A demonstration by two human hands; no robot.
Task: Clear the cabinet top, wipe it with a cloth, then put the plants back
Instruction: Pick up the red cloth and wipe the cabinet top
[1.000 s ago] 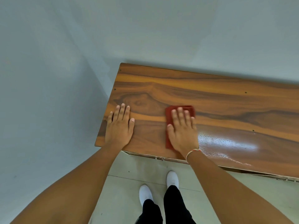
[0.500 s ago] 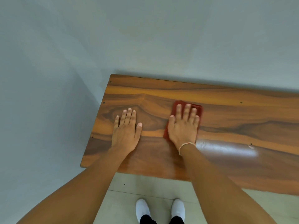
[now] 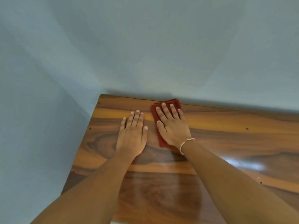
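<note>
The right hand lies flat, fingers straight and slightly spread, pressing a folded dark red cloth against the glossy brown wood-grain cabinet top, right at the back edge by the pale blue wall. The left hand rests open-palmed just beside it, holding nothing. To wipe well, I'd keep even pressure and run overlapping strokes along the wall edge into the left corner.

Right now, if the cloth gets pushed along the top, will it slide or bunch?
The cloth looks folded and soft, so probably floppy. Pinned under the flat right hand, it should slide on the glossy top, though a free edge might bunch.
</note>
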